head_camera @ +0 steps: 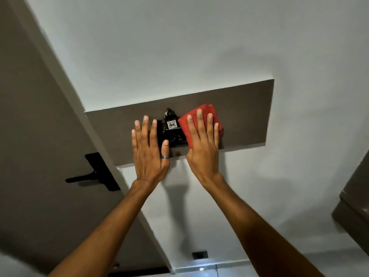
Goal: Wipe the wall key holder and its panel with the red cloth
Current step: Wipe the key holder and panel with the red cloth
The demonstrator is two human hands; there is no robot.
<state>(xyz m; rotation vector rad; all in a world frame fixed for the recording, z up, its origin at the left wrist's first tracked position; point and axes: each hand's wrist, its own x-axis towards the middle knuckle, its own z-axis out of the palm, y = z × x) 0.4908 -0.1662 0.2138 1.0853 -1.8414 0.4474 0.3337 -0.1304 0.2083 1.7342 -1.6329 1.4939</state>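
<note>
- Panel [239, 108]: dark wood-grain strip on the white wall [179, 47], running across mid frame, tilted by the camera angle.
- Key holder [173, 134]: small black unit at centre frame, on the panel; a key tag [172, 124] marked 406 hangs on its front, with a ring above it.
- Cloth [201, 114]: red, folded to a pad, centre frame just right of the holder, its left edge touching or overlapping the holder's right side.
- Right hand [201, 144]: flat on the cloth, grip spread, fingers straight and a little apart, palm pressing the cloth into the panel. Nothing pinched; likely held flat so the whole pad bears on the surface for a wipe.
- Left hand [149, 152]: flat on the panel just left of the holder, grip spread and empty, a ring [165, 157] on the thumb. The thumb tip reaches the holder's lower left corner. Probably braces the body or steadies the holder while the other hand wipes.
- Door [40, 116]: brown, left of frame, black handle [87, 176] at lower left. Well apart from both hands.
- Outlet [199, 254]: dark, low on the wall, bottom centre.
- Step, judged: wiping the panel beside the holder; the holder's front and the panel's left stretch look untouched by the cloth here.
- Risk, judged: a sweep leftward could snag the tag or knock the keys off.
</note>
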